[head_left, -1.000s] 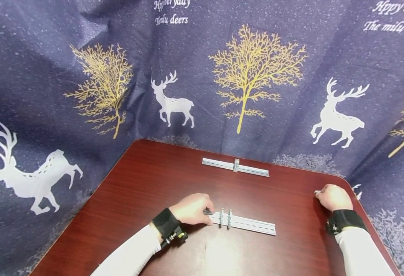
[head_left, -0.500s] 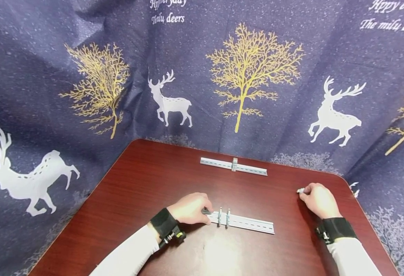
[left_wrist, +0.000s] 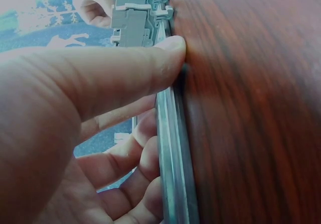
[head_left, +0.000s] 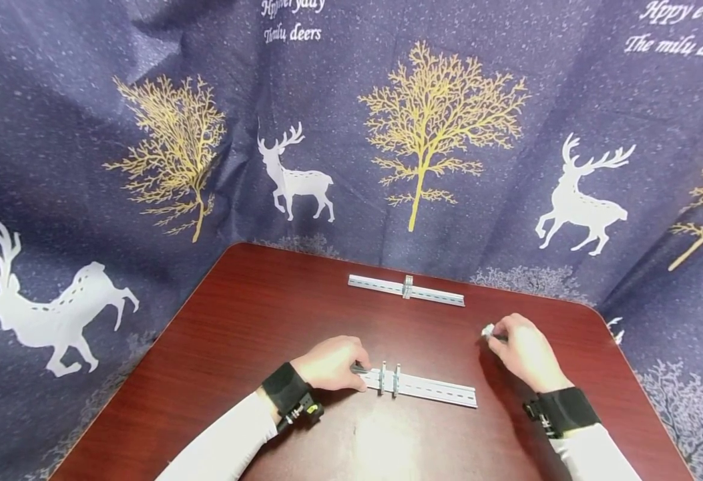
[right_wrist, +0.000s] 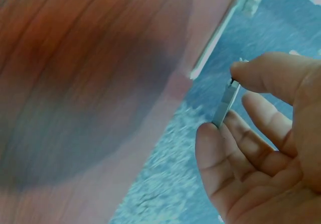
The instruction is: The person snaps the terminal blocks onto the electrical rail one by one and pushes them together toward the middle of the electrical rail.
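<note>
My left hand [head_left: 333, 364] grips the left end of a slotted metal DIN rail [head_left: 438, 391] lying on the table. In the left wrist view, the thumb [left_wrist: 168, 58] crosses the rail and the curled fingers sit on its other side. Two grey terminal blocks [left_wrist: 133, 20] are seated on that rail, a small gap apart, just beyond the thumb. Right of the rail and above the table, my right hand [head_left: 525, 351] pinches another small, thin grey terminal block [right_wrist: 225, 103] between thumb and fingertips. Part of the rail's left end is hidden by the left hand.
A second DIN rail [head_left: 375, 285] lies near the table's back edge, bearing a clustered grey fitting [head_left: 408, 287] near its middle. The reddish-brown table [head_left: 255, 307] meets a blue curtain [head_left: 339, 153] printed with deer and trees behind and at both sides.
From the right side of the table, my right hand has moved left with the terminal block, closer to the near rail. My left hand has kept its hold on the rail's end.
</note>
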Demonstrator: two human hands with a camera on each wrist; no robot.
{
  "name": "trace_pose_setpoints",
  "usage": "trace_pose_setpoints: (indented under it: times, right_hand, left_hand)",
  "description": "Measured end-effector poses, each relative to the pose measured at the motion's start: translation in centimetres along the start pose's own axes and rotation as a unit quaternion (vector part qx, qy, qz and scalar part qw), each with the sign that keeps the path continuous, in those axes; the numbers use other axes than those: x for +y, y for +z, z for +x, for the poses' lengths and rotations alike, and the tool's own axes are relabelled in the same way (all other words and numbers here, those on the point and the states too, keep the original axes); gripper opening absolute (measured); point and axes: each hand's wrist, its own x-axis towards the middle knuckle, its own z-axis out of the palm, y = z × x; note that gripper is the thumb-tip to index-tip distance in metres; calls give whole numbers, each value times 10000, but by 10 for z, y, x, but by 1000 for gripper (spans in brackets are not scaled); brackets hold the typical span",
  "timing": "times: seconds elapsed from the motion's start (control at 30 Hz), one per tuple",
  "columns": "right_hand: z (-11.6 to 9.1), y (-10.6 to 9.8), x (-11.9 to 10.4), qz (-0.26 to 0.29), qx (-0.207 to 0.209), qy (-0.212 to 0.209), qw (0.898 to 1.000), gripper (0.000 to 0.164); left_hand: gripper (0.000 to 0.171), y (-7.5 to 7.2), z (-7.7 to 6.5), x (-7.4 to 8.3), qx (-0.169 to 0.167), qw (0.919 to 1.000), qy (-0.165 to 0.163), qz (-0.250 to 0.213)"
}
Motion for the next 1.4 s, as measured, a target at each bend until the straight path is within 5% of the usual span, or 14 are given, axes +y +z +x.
trace_pose_setpoints:
  times: [0.4, 1.4]
  right_hand:
    - [-3, 3, -49, 222, -173, -182, 9994, 19]
    - [-14, 4, -99, 639, -112, -268, 9975, 21]
  left_hand:
    - [32, 1, 0, -1, -22, 10000, -11, -2]
    - [35, 3, 3, -4, 84, 9987, -7, -494]
